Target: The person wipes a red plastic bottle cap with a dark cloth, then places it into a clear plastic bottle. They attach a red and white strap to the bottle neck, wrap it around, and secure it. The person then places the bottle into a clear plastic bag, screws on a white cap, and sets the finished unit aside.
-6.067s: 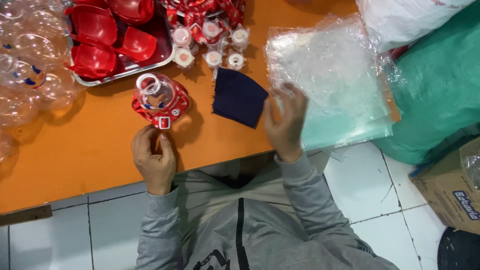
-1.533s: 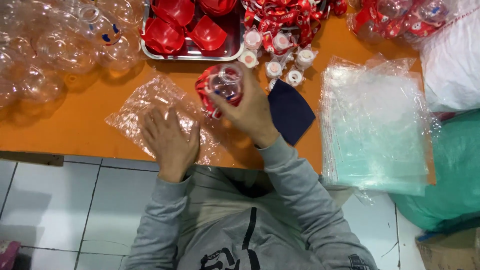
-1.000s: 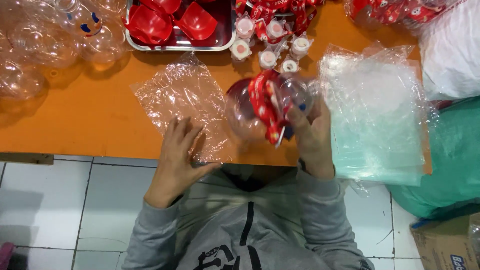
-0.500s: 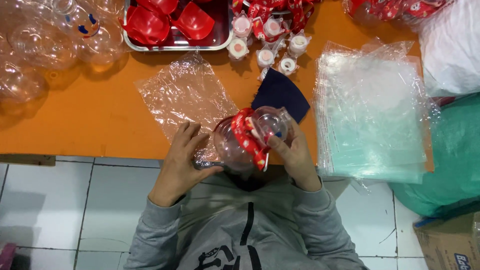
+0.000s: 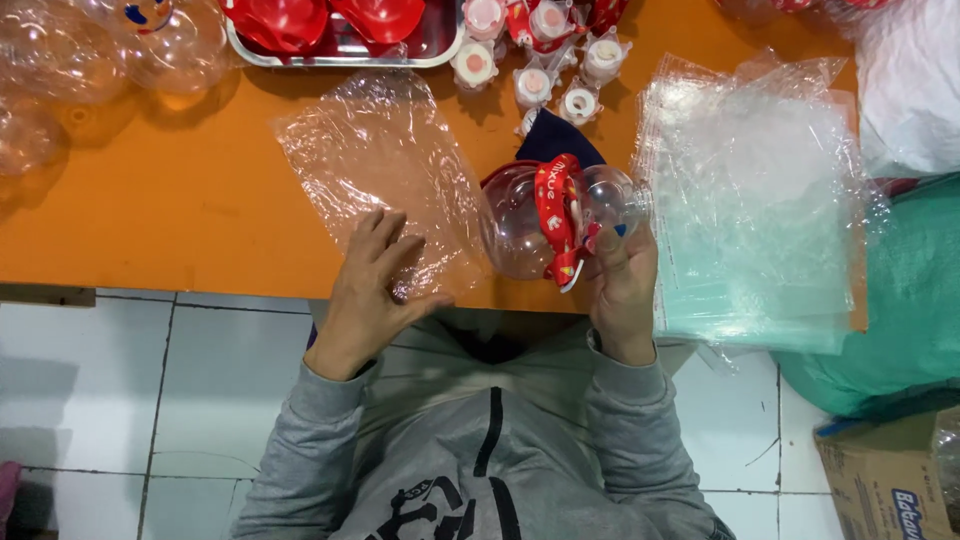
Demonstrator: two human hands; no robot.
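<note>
The clear plastic toy bottle (image 5: 555, 220), made of rounded see-through bulbs with a red strap wound round its middle, sits just right of the frame's centre, held above the near edge of the orange table (image 5: 160, 210). The right hand (image 5: 620, 285) grips it from below, fingers curled up around the right-hand bulb and closed firmly on it. To the left of it, the left hand (image 5: 375, 285) lies flat with fingers spread apart, pressing down on the lower end of a clear plastic bag (image 5: 385, 170) that lies crinkled on the table and stretches up toward the upper middle of the frame; this hand grasps nothing, it only rests on the film. The bottle's left bulb overlaps the bag's right edge, though whether they touch cannot be told. Just behind the bottle a dark blue cloth (image 5: 555, 140) peeks out. On the right side of the frame lies a thick stack of clear bags (image 5: 760, 200). Along the top edge, a metal tray (image 5: 345, 50) holds red plastic parts, with small white caps (image 5: 530, 85) grouped beside it, and empty clear bottles (image 5: 90, 70) are heaped in the upper left corner. At the far right are a green sack (image 5: 900, 300) and a cardboard box (image 5: 890, 480).
</note>
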